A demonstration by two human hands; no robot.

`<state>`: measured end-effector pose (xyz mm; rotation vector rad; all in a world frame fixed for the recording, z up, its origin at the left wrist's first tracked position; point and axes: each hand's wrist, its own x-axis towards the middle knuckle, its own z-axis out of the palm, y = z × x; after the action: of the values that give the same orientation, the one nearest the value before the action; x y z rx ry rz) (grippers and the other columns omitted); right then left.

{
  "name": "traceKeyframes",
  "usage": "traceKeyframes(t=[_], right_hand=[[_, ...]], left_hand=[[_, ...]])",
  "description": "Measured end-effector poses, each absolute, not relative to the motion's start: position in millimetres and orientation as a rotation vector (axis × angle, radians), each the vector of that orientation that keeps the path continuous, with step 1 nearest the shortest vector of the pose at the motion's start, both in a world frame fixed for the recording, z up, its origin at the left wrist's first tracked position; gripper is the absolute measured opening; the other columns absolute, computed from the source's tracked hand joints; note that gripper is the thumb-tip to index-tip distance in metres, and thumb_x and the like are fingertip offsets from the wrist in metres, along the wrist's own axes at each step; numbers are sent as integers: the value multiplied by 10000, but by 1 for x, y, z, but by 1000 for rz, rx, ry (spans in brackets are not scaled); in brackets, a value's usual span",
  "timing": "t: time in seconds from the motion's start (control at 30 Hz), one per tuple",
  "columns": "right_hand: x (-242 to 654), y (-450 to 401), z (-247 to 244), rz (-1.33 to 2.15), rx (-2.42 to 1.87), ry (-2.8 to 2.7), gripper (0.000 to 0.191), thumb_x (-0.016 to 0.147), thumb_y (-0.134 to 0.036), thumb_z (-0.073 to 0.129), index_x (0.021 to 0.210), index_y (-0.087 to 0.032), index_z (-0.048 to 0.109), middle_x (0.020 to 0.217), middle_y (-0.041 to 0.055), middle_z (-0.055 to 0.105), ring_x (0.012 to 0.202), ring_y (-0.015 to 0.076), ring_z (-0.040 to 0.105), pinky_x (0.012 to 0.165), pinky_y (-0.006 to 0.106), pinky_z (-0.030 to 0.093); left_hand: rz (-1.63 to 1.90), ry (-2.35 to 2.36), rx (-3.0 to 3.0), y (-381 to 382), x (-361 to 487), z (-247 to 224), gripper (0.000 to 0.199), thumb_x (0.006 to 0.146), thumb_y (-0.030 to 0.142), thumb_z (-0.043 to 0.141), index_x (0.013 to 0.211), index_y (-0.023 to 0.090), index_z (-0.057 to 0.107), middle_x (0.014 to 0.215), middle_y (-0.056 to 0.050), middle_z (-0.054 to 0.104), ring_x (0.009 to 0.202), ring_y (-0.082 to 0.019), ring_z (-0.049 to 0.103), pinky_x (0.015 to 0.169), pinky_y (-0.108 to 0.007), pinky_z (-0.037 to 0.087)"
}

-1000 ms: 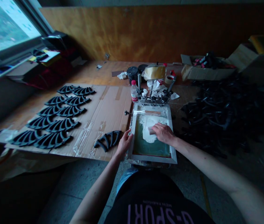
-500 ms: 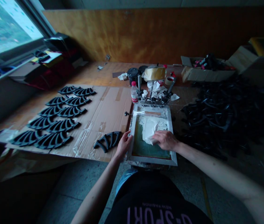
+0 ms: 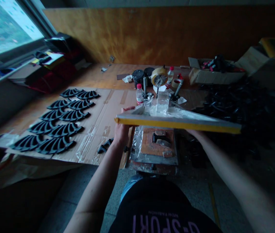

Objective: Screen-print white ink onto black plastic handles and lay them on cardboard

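A screen frame (image 3: 178, 124) is tilted up, its yellow-taped front edge facing me. My left hand (image 3: 124, 124) grips the frame's left side, fingers partly hidden behind it. Only the wrist and a little of my right hand (image 3: 194, 132) show below the frame's right part; its fingers are hidden. A clear block (image 3: 163, 101) stands on the white-smeared screen. Under the raised frame, a wooden base plate (image 3: 147, 145) carries a small black part (image 3: 160, 139). Several curved black parts (image 3: 105, 145) lie left of the base, partly behind my left forearm.
Rows of black fan-shaped parts (image 3: 55, 144) cover the cardboard (image 3: 113, 103) at left. A heap of black parts (image 3: 236, 113) lies at right, near an open box (image 3: 210, 77). A red-capped bottle (image 3: 139, 94) and dark tubs (image 3: 138, 77) stand behind the frame.
The frame has swung up from flat, uncovering the base and the black part. My left hand has risen with it. My right hand has left the white paste and moved to the frame's right underside.
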<state>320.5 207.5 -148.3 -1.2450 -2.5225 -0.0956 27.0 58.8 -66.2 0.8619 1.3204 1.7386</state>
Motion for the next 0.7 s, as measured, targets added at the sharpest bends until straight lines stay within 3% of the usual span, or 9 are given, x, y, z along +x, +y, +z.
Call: traceKeyframes(t=[0.1,0.2,0.3,0.4,0.47,0.53,0.63,0.7], right_hand=[[301,165,-185,59,-1221,-2677,246,853,-376,636,756,-155,681,808,60,707,773,159,635,702,253,520],[275,137,-196,268,-1373,-2752,188,876,-334,626,866,-148,642,963,118,690,936,221,625,813,297,474],[254,109,-186,427,-1536,-2595,186,951,-307,502,969,-145,591,919,119,676,883,208,619,769,286,449],[237,78,-175,540,-1239,-2566,160,944,-307,518,957,-165,590,925,101,663,905,204,599,775,291,442],[235,72,-175,674,-861,-2647,115,934,-268,537,939,-182,615,931,69,669,931,181,594,809,281,442],[252,90,-179,708,-761,-2659,111,928,-211,535,938,-197,645,944,46,682,952,160,591,848,270,436],[311,148,-186,474,-1256,-2562,198,895,-98,503,953,-178,674,964,71,696,939,161,593,841,275,431],[354,184,-190,310,-1532,-2489,219,869,-82,494,938,-169,684,897,78,699,837,153,601,780,274,431]], left_hand=[[1779,1299,856,77,31,-56,552,873,641,457,1177,197,583,996,-90,693,855,-177,660,611,-238,528],[1747,1323,740,62,50,-73,602,871,663,434,1245,199,526,1021,-110,702,834,-184,675,588,-238,522],[1214,1298,588,23,83,-114,673,810,696,510,1162,128,589,1030,-179,704,811,-245,694,520,-262,513],[1041,1244,394,-15,110,-154,630,790,672,564,1145,153,594,1161,-181,669,960,-286,680,613,-318,560],[1148,1274,283,-31,108,-172,559,773,633,612,1060,154,600,1117,-159,686,930,-270,687,650,-324,566],[1237,1386,237,-44,83,-186,499,766,595,635,996,153,594,1067,-135,701,828,-239,702,612,-297,557],[1286,1700,230,-66,15,-209,441,846,575,516,960,156,588,1008,-113,713,742,-204,706,607,-291,558],[1206,1977,218,-84,-32,-228,437,889,570,398,935,168,562,822,-99,716,684,-225,704,609,-335,564]])
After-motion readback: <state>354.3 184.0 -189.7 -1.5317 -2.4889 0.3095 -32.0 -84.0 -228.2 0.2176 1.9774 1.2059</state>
